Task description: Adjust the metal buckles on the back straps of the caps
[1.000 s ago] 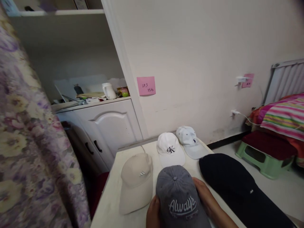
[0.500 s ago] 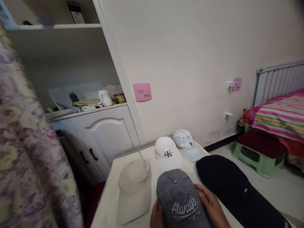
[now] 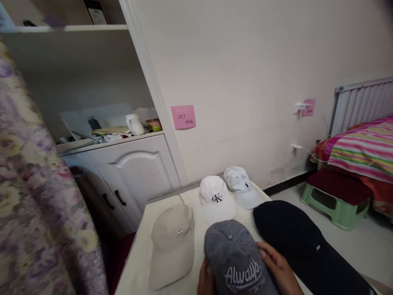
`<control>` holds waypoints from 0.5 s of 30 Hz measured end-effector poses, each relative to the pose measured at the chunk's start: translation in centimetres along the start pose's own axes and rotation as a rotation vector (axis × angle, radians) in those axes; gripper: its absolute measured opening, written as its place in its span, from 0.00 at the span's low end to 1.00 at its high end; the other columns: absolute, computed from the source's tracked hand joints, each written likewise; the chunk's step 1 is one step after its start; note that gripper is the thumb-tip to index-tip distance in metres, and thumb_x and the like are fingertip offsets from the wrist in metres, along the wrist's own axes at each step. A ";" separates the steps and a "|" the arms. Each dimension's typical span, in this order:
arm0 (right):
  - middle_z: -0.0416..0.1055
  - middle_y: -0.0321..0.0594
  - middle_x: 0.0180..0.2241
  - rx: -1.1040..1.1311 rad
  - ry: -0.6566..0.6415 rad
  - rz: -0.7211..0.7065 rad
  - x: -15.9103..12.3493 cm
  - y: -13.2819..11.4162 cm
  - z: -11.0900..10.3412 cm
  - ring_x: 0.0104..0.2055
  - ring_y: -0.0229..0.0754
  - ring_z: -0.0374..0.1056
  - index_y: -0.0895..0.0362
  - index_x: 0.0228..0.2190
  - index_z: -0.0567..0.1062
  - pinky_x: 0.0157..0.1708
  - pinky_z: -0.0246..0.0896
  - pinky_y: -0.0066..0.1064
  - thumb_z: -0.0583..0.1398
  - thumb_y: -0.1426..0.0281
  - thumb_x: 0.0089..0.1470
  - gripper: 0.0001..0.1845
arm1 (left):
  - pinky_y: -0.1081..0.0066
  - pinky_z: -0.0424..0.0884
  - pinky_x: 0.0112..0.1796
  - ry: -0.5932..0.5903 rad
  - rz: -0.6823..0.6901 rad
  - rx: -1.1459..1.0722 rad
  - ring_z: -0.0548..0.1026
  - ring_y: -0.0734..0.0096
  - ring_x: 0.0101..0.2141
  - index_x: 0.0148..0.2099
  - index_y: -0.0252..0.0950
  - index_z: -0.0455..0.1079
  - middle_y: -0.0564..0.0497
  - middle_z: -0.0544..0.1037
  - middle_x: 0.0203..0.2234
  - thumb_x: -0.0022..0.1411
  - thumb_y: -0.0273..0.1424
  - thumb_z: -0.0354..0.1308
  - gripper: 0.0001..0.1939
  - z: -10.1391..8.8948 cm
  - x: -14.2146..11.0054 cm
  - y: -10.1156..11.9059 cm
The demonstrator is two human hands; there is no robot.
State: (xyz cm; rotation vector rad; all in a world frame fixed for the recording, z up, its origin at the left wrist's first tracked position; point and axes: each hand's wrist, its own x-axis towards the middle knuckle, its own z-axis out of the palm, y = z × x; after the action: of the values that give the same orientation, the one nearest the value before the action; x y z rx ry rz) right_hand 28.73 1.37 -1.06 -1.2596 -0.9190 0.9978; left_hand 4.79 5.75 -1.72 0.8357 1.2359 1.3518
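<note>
We have the grey "Always" baseball cap (image 3: 235,254) just nearer us than the white CK cap (image 3: 216,198) — left hand (image 3: 206,280) and right hand (image 3: 281,268) gripping it by its sides. Left of the CK cap, we see the beige baseball cap (image 3: 172,246); right and behind, the pale polo-logo cap (image 3: 241,186); right and nearer — the black baseball cap (image 3: 301,237).

Grey cap (image 3: 236,254) reads "Always", white cap (image 3: 217,200) "CK", left pink wall note (image 3: 183,117) "243"; beige cap (image 3: 172,250) bears a three-bar logo (image 3: 179,232).
</note>
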 end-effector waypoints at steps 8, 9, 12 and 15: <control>0.79 0.52 0.50 0.065 -0.076 -0.058 -0.4 -0.9 0.2 0.55 0.64 0.72 0.54 0.44 0.82 0.58 0.62 0.53 0.64 0.47 0.49 0.29 | 0.54 0.57 0.64 -0.106 -0.198 -0.411 0.66 0.47 0.62 0.48 0.39 0.78 0.42 0.77 0.56 0.52 0.32 0.68 0.19 2.1 1.3 3.1; 0.79 0.52 0.51 0.049 -0.072 -0.074 -0.4 -1.0 0.2 0.55 0.64 0.71 0.53 0.45 0.82 0.59 0.61 0.53 0.64 0.47 0.49 0.29 | 0.55 0.58 0.63 -0.133 -0.203 -0.440 0.67 0.48 0.61 0.50 0.40 0.78 0.43 0.77 0.57 0.52 0.31 0.68 0.21 2.3 1.2 3.4; 0.78 0.52 0.53 0.004 -0.076 -0.139 -0.5 -1.3 0.3 0.57 0.63 0.70 0.52 0.46 0.82 0.60 0.59 0.52 0.63 0.47 0.50 0.29 | 0.55 0.59 0.63 -0.264 -0.173 -0.519 0.66 0.47 0.62 0.58 0.43 0.73 0.44 0.73 0.60 0.51 0.31 0.70 0.30 2.6 1.0 3.9; 0.77 0.51 0.54 -0.052 -0.076 -0.176 -0.5 -1.4 0.5 0.59 0.63 0.69 0.52 0.46 0.82 0.61 0.59 0.51 0.62 0.49 0.51 0.27 | 0.53 0.57 0.64 -0.333 -0.209 -0.506 0.65 0.47 0.63 0.62 0.42 0.70 0.43 0.73 0.60 0.53 0.32 0.70 0.33 2.6 1.1 3.5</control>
State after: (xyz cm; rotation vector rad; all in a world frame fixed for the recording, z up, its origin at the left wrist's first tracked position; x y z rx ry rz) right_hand 28.24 1.00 0.40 -1.1682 -1.1010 0.8927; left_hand 6.16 7.79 2.06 0.5262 0.6584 1.2185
